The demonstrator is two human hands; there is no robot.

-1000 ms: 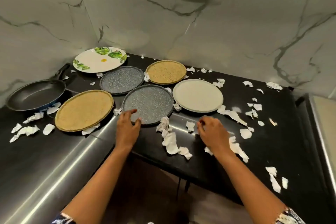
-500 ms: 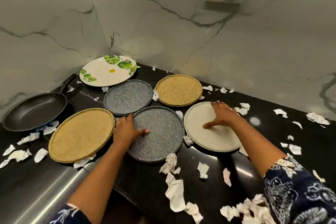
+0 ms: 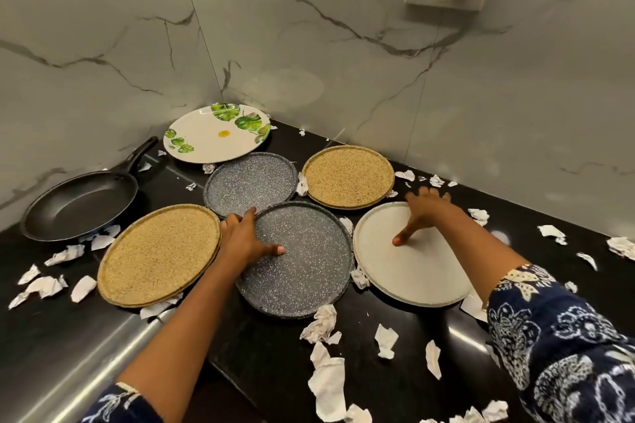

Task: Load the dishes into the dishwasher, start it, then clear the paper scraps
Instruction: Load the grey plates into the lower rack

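Arms outstretched, left hand (image 3: 245, 240) fingers pinching grey plate (image 3: 309, 278) rim, right hand (image 3: 424, 213) fingers spread, gripping cream plate (image 3: 412, 271) rim

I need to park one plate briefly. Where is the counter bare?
Bare: the steel strip in front of the large tan plate; the black counter between the cream plate and the wall. Crowded: scraps sit in the gaps round the large speckled plate and litter the front right.

No legible text, label, brand or number anywhere in view
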